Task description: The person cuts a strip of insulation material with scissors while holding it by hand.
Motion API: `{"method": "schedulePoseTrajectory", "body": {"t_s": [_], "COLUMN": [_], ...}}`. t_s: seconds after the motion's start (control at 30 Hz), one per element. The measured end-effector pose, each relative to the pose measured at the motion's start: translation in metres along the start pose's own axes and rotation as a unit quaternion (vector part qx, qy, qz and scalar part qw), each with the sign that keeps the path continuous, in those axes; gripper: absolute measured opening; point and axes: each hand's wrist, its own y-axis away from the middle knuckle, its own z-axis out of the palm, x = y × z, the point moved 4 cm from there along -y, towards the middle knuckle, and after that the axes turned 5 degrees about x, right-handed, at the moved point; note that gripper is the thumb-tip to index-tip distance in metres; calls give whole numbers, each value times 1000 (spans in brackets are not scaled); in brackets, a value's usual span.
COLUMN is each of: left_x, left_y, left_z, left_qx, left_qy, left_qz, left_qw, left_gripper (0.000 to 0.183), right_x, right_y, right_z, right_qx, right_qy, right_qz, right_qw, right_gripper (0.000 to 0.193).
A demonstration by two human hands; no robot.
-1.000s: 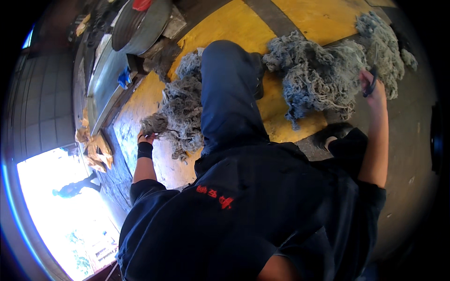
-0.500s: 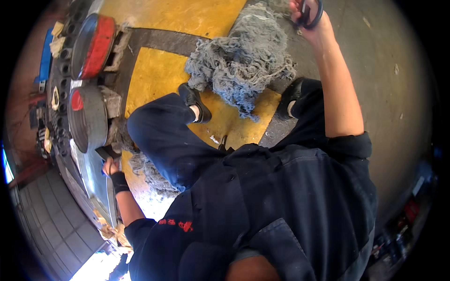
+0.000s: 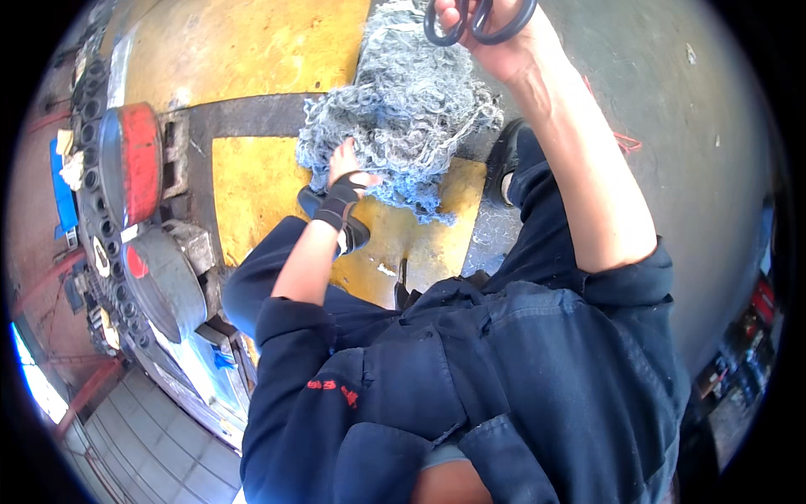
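A big tangled heap of grey and bluish fibre (image 3: 411,118) lies on the floor between my feet. My left hand (image 3: 348,164), with a black wrist support (image 3: 337,202), reaches to the heap's near left side. Its fingers are stretched out and seem to touch the strands, gripping none that I can make out. Up at the top edge, to the right of the heap, my right hand (image 3: 508,60) is closed around a pair of black-handled scissors (image 3: 504,39). The handle loops show; the blades are out of view.
On the left stand a red-and-black drum (image 3: 138,164) and a grey drum (image 3: 166,281), beside concrete blocks (image 3: 195,245). A small blue object (image 3: 224,359) rests on a shiny surface nearer me. Red strands (image 3: 625,141) lie on the floor at right.
My left hand has moved from beside the shiny surface at lower left over to the heap; a blue item it held is no longer in it. My right hand, with the scissors, has shifted left.
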Motion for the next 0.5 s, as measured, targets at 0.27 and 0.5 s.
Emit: {"method": "schedulePoseTrajectory", "body": {"t_s": [0.27, 0.5], "left_x": [80, 60], "left_y": [-4, -15], "left_z": [77, 101], "left_qx": [-39, -115], "left_qy": [-118, -103], "left_qz": [-1, -42], "left_qw": [992, 987], "left_gripper": [135, 104], "right_x": [14, 18], "right_y": [-4, 7], "right_z": [2, 11], "right_qx": [-51, -48], "right_qy": [-31, -49], "right_qz": [51, 63], "right_qw": [997, 996], "right_gripper": [27, 24]}}
